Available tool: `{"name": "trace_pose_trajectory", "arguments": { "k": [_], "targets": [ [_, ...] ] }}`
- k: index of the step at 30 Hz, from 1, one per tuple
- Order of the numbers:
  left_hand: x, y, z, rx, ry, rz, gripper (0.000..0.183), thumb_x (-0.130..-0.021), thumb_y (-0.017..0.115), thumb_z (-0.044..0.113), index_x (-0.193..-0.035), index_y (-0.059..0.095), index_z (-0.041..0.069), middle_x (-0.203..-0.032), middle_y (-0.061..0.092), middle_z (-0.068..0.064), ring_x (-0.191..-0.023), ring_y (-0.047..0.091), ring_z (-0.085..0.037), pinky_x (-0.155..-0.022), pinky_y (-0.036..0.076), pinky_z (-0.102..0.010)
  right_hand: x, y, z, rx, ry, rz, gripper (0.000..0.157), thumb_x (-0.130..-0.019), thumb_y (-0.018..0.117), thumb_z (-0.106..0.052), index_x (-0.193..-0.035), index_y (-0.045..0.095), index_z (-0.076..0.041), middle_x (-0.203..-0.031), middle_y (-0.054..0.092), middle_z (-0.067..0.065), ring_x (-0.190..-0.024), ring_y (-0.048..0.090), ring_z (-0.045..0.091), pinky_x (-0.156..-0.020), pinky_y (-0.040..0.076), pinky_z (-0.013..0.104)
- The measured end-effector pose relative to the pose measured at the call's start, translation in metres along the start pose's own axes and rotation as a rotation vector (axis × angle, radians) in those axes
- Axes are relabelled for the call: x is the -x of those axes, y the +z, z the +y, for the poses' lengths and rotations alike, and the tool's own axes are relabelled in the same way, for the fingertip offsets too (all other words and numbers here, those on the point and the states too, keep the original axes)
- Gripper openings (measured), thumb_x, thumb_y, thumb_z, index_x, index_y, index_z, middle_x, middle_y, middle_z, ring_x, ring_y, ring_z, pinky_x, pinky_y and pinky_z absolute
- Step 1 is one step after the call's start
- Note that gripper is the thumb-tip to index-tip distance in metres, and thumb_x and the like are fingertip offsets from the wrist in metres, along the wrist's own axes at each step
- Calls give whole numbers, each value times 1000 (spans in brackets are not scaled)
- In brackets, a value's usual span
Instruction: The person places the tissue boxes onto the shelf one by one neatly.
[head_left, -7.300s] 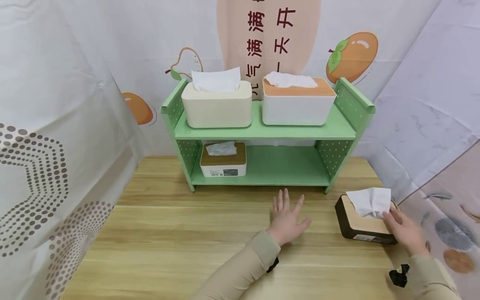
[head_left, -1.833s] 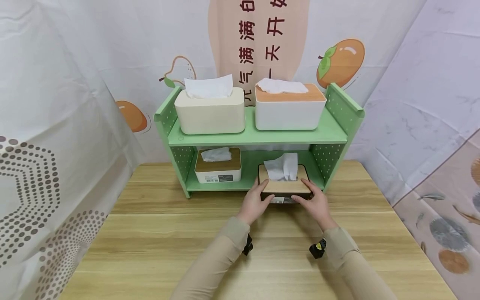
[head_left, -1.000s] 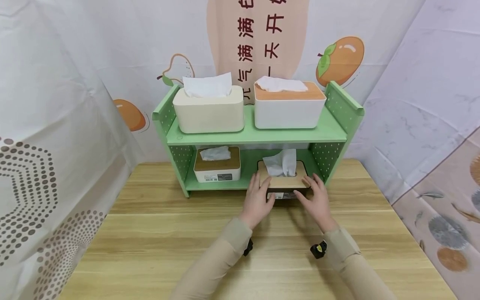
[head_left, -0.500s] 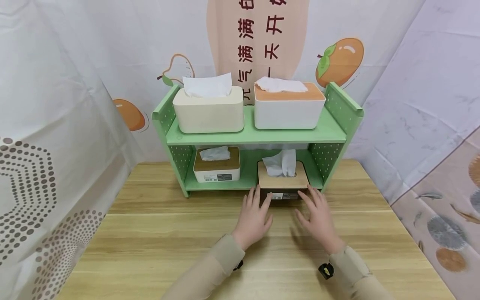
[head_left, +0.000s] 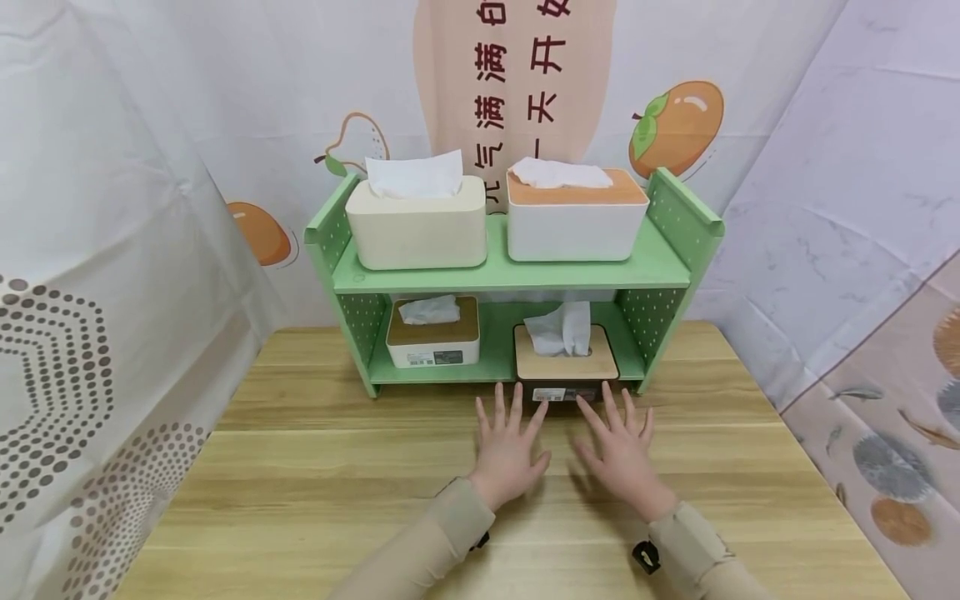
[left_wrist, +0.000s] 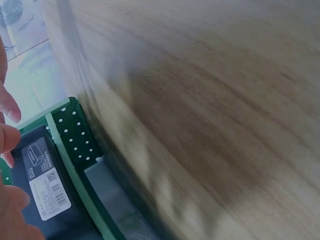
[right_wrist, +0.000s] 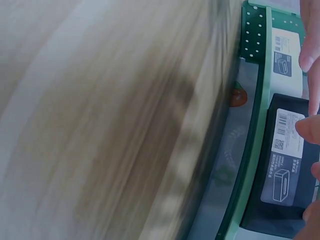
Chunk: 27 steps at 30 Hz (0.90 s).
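On the right half of the green shelf's (head_left: 495, 342) lower board sits a black tissue box (head_left: 566, 367) with a light wooden lid and a white tissue poking out. Its labelled front (right_wrist: 285, 160) shows in the right wrist view, at the board's edge. In the head view my left hand (head_left: 506, 454) is spread in front of its left corner, fingers straight and holding nothing. My right hand (head_left: 622, 454), also spread, lies before its right corner, fingertips overlapping the lower front.
A smaller white tissue box (head_left: 433, 333) with a brown lid stands lower left. Above are a cream tissue box (head_left: 418, 225) and a white one (head_left: 577, 221) with an orange-brown lid. The wooden table (head_left: 300, 467) spans the front; printed cloth hangs behind and beside it.
The black tissue box went from the table's right side onto the lower shelf, gripped by both hands. Both hands have since let go, spread their fingers and drawn back toward the person.
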<state>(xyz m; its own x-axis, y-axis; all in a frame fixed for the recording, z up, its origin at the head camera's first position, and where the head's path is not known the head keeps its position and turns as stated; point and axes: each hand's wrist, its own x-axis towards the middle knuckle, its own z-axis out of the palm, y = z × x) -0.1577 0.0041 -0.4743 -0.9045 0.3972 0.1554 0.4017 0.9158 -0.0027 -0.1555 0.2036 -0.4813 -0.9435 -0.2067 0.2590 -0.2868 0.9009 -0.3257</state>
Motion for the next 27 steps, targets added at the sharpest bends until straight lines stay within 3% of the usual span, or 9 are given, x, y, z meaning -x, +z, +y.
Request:
{"name": "trace_pose_trajectory", "arguments": {
  "k": [13,17,20,27],
  "targets": [
    [-18,-7,7,-5,-41,-21,73,-88,45,59,-149,18,29,-156,5,-17,-140,0,-48,-103,9,-73,-14,6,4,15,-1,-9,67,-87,60,-36,-146,30,-22,-154,8,22,-138,2,51,-100,-9,74],
    [-26,-6,5,-50,-65,-33,76,-87,44,63,-149,17,30,-157,6,-14,-141,5,-46,-104,12,-71,-23,5,4,34,-8,-13,67,-88,60,-38,-146,30,-23,-154,9,22,-138,5,52,-99,-8,75],
    [-30,-2,3,-90,-79,-51,78,-86,42,67,-149,15,31,-158,3,-10,-142,2,-44,-105,12,-70,-28,5,4,39,-13,-35,67,-88,59,-39,-146,29,-23,-154,8,23,-138,4,52,-99,-9,75],
    [-39,4,1,-72,-73,-65,77,-86,42,66,-149,15,30,-158,2,-4,-142,-6,-43,-105,6,-71,-38,6,6,70,-22,-65,67,-89,56,-43,-147,28,-23,-155,8,22,-140,2,49,-101,-6,74]
  ]
}}
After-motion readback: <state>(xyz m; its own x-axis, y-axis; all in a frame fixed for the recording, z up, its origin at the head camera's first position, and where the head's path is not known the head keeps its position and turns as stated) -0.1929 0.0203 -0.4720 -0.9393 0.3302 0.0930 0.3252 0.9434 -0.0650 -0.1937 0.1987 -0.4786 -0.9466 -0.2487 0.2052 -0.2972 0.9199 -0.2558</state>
